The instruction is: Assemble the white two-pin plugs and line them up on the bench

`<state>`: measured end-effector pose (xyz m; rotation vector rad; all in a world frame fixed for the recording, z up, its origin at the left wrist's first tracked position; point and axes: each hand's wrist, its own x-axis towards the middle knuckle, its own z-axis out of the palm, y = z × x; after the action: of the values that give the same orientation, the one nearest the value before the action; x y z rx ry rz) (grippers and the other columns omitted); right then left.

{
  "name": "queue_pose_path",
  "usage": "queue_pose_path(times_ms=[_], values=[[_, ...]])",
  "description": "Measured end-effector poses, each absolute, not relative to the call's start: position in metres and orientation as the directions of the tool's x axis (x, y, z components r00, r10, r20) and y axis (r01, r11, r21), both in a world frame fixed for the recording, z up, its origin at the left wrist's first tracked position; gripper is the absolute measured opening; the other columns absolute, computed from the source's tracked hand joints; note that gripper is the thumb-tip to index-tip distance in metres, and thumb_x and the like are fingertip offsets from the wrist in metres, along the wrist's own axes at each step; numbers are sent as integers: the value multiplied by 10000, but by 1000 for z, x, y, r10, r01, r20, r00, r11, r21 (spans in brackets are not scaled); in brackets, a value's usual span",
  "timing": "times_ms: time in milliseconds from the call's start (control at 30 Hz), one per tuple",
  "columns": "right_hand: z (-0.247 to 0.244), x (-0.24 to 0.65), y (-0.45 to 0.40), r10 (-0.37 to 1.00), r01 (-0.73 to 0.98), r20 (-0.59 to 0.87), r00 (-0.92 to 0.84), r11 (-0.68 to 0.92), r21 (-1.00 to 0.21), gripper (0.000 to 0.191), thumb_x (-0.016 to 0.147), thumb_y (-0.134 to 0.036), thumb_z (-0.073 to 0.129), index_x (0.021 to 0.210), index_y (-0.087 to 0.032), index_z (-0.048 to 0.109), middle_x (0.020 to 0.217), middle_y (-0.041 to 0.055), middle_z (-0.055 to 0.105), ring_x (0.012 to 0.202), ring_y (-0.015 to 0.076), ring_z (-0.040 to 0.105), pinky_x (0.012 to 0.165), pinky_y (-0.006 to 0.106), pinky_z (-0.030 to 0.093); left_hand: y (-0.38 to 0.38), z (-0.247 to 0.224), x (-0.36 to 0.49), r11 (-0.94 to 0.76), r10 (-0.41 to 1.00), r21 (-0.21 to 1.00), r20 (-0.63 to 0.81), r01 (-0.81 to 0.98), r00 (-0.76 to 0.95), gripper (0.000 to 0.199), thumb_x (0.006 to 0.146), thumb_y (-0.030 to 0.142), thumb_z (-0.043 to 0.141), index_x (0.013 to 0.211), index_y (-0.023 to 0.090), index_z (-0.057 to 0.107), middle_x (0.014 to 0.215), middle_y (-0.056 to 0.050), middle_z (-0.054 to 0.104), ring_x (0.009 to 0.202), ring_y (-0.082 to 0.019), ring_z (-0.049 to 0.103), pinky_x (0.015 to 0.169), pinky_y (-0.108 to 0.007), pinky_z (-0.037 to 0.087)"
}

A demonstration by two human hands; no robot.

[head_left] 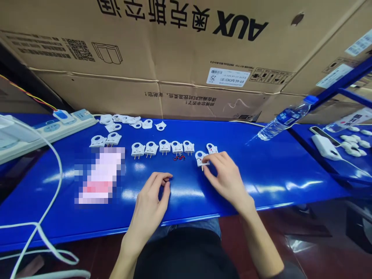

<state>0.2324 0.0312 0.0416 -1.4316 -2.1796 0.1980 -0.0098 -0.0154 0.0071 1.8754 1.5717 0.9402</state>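
Note:
My right hand (225,172) pinches a white plug casing (199,158) with a round hole and metal pins, a little above the blue table. Another white casing (212,147) lies just behind those fingers, partly hidden. My left hand (152,193) rests near the table's front edge, its fingers curled and the thumb close to the fingertips; whether anything small is between them is hidden. Several similar plug casings (164,146) stand in a row beyond both hands, pins toward me. Small red-and-black wire pieces (179,157) lie in front of that row.
More white casing parts (147,124) lie at the back left, near a power strip (72,123). A blurred pinkish rectangle (101,176) is at left. A water bottle (286,118), a white device (326,147) and small white pieces (352,145) are at right. A large carton (174,46) stands behind.

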Motion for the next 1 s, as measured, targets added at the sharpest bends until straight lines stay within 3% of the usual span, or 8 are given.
queue_pose_path(times_ms=[167,500,833,1000], values=[[52,244,61,879,878,354,-319,415,-239,91,988,-201,575,1047,-214,643,1051,69,742,991,282,577,853,398,444,-16,8,-10,-190,981,765,170,615,92,233,1056,334,440,1169,251,626,1118,-58,650,976,-187,654,809,-329,524],[31,242,88,904,892,247,-349,401,-210,63,984,-210,586,1017,-189,635,966,79,728,969,291,561,796,376,442,-16,7,-10,-186,982,772,160,608,96,226,1049,350,453,1165,263,628,1123,-38,643,970,-176,657,801,-317,525],[28,220,88,851,862,259,-457,495,-106,345,1019,-205,532,1351,-172,622,1298,142,649,1120,317,526,912,435,486,-15,7,-10,-194,980,760,172,620,96,231,1050,357,453,1165,264,631,1112,-39,646,974,-187,659,823,-336,517],[18,213,90,829,848,307,-467,519,-111,231,1004,-198,565,1201,-161,679,1286,157,622,1098,310,524,867,422,506,-15,7,-10,-195,980,759,172,622,97,242,1049,378,455,1171,265,632,1113,-45,644,979,-193,659,824,-346,522]])
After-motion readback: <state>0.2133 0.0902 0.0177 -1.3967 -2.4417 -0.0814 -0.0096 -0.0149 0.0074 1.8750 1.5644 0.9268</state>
